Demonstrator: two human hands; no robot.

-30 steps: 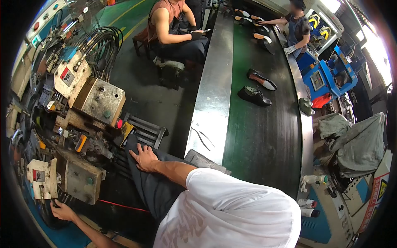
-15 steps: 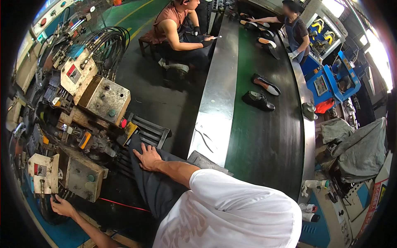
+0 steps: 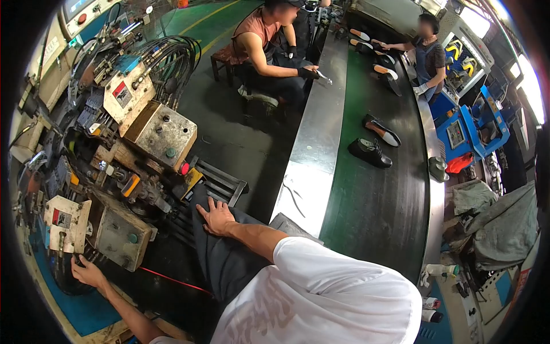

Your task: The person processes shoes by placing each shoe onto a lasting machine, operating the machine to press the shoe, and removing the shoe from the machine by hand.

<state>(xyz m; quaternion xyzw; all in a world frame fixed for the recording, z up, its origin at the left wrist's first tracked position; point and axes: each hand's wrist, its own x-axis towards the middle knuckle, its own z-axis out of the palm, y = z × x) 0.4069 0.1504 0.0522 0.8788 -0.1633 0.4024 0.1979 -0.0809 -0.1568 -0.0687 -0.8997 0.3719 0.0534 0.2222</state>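
Observation:
My left hand [image 3: 90, 272] is at the lower left, against the underside of the shoe machine's lower head [image 3: 67, 225]. Its finger and thumb are bent around a small dark part that I cannot make out. Flat on the dark trousers [image 3: 226, 261] over my right knee lies my right hand [image 3: 217, 218], fingers spread and holding nothing. Just beyond that knee sits a black slatted metal rack [image 3: 220, 180]. Above the lower head is a second, similar head [image 3: 129, 94] with a worn metal box [image 3: 163, 135].
A conveyor belt [image 3: 366, 212] runs along my right, carrying black shoes [image 3: 370, 153] and several others farther off. One seated person [image 3: 258, 51] holds a tool beside its metal edge [image 3: 312, 137]; another person [image 3: 429, 63] stands across it. A red cord [image 3: 175, 279] stretches below the machine.
The view has turned slightly, so most things sit farther right and lower. The seated person's gloved hand and tool have shifted over the metal edge. My hands keep their places.

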